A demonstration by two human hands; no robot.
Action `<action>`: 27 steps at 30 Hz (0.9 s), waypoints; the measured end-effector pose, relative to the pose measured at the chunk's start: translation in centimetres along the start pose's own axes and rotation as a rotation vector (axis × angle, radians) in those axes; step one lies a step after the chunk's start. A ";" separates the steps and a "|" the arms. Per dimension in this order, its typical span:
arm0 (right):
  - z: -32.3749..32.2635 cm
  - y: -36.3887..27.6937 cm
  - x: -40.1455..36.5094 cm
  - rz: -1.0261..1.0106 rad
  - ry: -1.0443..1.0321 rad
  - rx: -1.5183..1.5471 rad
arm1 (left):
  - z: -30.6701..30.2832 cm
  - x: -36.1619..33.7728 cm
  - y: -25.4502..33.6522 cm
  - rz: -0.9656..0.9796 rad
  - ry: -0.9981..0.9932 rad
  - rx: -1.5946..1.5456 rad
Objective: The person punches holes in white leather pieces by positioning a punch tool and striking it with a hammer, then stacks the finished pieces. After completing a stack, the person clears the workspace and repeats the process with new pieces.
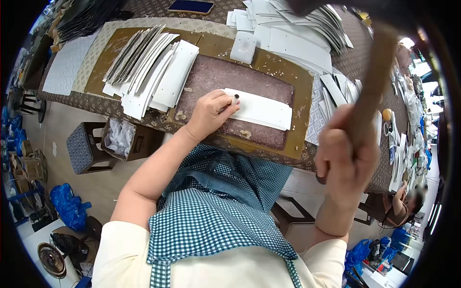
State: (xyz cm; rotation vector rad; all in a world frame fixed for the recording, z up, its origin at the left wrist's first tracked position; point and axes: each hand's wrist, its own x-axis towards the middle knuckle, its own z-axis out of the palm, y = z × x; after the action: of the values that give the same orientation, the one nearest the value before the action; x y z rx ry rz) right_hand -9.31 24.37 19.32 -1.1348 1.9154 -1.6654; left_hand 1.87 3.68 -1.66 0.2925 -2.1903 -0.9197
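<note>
White strip (261,110) on cutting mat (211,77). Left hand (207,114) pinches punch (235,100) onto it. Right hand (346,156) fisted round raised hammer (372,72), partly hiding white stacks (293,33).

The long white strip (261,109) at your left grip (209,113) looks matt and smooth, thin card or leather; you cannot tell which. The small dark punch (235,99) it pinches has a dull metal look. The brown wooden handle (370,91) in your right grip (345,153) is blurred and plain. The mottled purple pad (211,77) is rough and scuffed and lies on a matt brown board (278,65). Your blue-checked apron (211,211) is woven cloth.
</note>
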 end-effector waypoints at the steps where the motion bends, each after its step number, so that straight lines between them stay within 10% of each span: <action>1: 0.6 -0.8 0.3 -0.067 0.087 0.125 | -0.1 0.2 0.0 -0.002 0.001 0.003; 5: 1.4 2.6 0.3 -0.295 0.048 0.055 | -0.3 0.3 0.3 -0.017 -0.023 0.016; 8: 1.1 7.5 -1.0 0.190 -0.408 -0.713 | 0.0 0.0 -0.1 -0.040 -0.043 0.027; 15: 0.8 11.4 -3.9 0.424 0.073 0.088 | -0.6 0.3 1.1 -0.141 -0.113 -0.083; 27: 3.3 18.3 -4.3 0.378 0.450 0.153 | -0.1 1.4 0.0 -0.500 0.033 -0.326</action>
State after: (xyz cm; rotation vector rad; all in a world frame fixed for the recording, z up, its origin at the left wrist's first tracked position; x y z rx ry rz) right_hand -10.34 25.16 0.26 -0.3227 2.0472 -1.9095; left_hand 0.94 2.98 -0.87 0.7076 -1.9254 -1.5095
